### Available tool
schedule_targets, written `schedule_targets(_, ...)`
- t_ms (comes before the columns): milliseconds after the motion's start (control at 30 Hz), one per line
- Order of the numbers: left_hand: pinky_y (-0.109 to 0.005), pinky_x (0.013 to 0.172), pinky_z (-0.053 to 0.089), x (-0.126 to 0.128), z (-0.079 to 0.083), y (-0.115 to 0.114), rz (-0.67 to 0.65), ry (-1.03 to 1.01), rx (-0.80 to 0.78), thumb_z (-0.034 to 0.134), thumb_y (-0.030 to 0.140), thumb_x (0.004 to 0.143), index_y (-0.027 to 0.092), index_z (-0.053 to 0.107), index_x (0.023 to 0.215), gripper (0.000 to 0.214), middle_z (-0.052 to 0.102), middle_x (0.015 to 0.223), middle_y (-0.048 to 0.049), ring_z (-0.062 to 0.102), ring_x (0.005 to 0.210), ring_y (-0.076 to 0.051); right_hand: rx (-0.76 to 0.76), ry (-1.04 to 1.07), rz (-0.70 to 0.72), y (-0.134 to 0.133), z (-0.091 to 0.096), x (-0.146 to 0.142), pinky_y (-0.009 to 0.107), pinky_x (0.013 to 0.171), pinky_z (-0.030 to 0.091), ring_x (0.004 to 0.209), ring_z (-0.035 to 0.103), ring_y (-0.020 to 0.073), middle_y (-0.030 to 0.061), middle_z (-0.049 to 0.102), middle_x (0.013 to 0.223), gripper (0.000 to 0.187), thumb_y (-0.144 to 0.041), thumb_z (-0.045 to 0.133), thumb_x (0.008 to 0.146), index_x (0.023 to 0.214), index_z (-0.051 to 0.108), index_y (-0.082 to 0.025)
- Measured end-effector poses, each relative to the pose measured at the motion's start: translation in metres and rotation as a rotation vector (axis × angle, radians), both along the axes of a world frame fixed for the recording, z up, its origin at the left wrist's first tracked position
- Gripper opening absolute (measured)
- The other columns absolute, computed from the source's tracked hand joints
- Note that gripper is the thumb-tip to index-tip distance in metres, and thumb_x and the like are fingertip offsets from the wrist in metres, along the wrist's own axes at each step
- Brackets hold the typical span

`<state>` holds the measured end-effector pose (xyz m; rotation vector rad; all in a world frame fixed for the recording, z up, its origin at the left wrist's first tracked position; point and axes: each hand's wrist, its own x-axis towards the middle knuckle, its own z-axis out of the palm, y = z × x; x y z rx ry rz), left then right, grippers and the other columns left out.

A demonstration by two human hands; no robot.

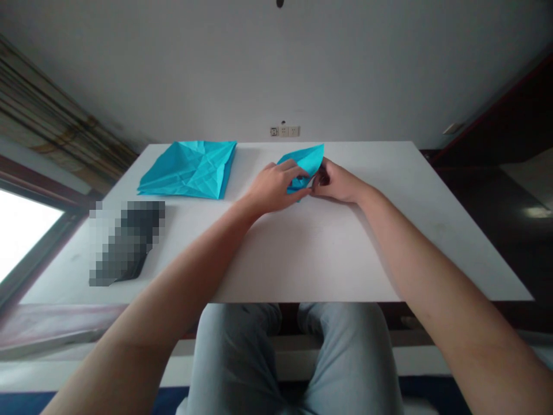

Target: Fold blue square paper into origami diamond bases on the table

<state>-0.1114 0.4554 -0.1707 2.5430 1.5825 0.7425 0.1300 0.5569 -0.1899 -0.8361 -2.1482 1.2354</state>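
Observation:
Both hands meet over the far middle of the white table (302, 248), on a small folded piece of bright blue paper (309, 158). My left hand (276, 185) lies across its near side, with the fingers curled onto it and the thumb reaching toward the right hand. At the paper's right edge, my right hand (337, 180) is closed in a pinch, its fingertips partly hidden. One pointed corner of the paper stands up between the hands; its lower part is covered by the left fingers.
Larger creased blue paper sheets (190, 170) lie at the table's far left. Nearer on that side is a dark, pixelated object (129, 245). Behind the table rises a wall with sockets (284, 131). A curtain (52, 109) and window are at left.

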Motion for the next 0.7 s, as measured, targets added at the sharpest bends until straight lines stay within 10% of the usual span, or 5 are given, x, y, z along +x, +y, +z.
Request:
schedule_targets(200, -0.049, 0.108, 0.062, -0.01, -0.005, 0.008, -0.009, 0.064, 0.004, 0.063, 0.032, 0.105, 0.024, 0.089, 0.121, 0.032, 0.089, 0.125, -0.0147, 0.083, 0.12, -0.036, 0.162, 0.11, -0.179, 0.002, 0.009, 0.007, 0.047, 0.094, 0.071, 0.116, 0.073, 0.028, 0.0109, 0.058, 0.167, 0.114, -0.035, 0.102, 0.075, 0.176, 0.049, -0.041)
schedule_targets(433, -0.049, 0.109, 0.063, -0.012, -0.008, 0.008, -0.064, 0.024, -0.003, 0.065, 0.043, 0.107, 0.023, 0.087, 0.126, 0.036, 0.087, 0.124, -0.0161, 0.082, 0.12, -0.036, 0.33, -0.013, -0.108, -0.003, 0.022, 0.012, 0.062, 0.111, 0.067, 0.132, 0.067, 0.0408, 0.0123, 0.059, 0.149, 0.048, -0.056, 0.104, 0.084, 0.122, 0.088, -0.033)
schedule_targets(700, -0.045, 0.115, 0.062, -0.006, -0.016, 0.009, -0.119, -0.093, -0.052, 0.068, 0.048, 0.111, 0.026, 0.085, 0.138, 0.039, 0.085, 0.138, -0.0138, 0.079, 0.128, -0.031, 0.357, 0.035, -0.187, 0.004, 0.021, 0.009, 0.064, 0.128, 0.056, 0.137, 0.065, 0.0422, 0.0141, 0.065, 0.14, 0.062, -0.089, 0.095, 0.084, 0.092, 0.08, -0.029)
